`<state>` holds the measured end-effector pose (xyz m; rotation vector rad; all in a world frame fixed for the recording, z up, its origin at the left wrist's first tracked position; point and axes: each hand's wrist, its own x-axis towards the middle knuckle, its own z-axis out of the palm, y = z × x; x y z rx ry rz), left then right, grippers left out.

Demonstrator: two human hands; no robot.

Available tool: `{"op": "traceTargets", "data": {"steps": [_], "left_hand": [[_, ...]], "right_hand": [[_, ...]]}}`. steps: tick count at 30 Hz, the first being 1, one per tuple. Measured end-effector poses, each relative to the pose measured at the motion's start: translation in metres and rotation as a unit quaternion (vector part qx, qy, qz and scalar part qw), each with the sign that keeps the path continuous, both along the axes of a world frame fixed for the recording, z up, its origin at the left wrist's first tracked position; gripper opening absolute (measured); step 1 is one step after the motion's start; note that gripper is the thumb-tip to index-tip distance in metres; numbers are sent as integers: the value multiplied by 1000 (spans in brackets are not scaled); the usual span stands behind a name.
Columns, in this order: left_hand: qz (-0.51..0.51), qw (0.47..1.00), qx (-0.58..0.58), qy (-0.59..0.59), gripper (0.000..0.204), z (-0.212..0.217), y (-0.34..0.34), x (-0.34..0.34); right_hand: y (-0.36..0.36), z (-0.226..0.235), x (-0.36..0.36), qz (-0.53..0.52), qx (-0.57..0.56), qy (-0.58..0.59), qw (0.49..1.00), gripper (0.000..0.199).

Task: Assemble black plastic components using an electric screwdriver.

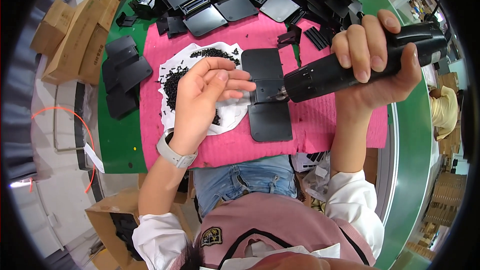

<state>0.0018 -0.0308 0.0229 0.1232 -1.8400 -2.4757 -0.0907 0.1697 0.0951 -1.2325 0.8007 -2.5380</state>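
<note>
My right hand (367,52) is wrapped round a black electric screwdriver (325,76). Its tip points left, at the middle section of a black plastic bracket (270,125) with a flat plate at each end. Whether the bit touches the bracket I cannot tell. My left hand (212,82) hovers just left of the bracket, fingers stretched out and thumb lying near them; no held thing shows. Below and behind it, small black screws (172,87) lie heaped on a white cloth (232,120).
A pink foam mat (210,152) covers part of the green table (117,145). Many black brackets (235,7) are piled along the far edge. More black plates (122,77) lie at the left. Cardboard boxes (75,35) stand beyond the table's left side. Another person (444,112) is at the far right.
</note>
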Motion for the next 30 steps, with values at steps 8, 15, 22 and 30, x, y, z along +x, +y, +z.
{"op": "traceTargets", "data": {"steps": [8, 15, 22, 30], "left_hand": [[-138, 990, -8, 7, 20, 4, 0, 9], [-119, 991, 42, 45, 14, 8, 7, 10], [-144, 988, 17, 53, 13, 3, 5, 11], [-92, 992, 11, 81, 41, 7, 17, 15]], "right_hand": [[0, -1, 8, -18, -28, 43, 999, 32], [0, -3, 11, -19, -31, 54, 998, 32], [-4, -7, 11, 3, -8, 55, 998, 32], [-2, -6, 11, -26, 4, -3, 1000, 32]]}}
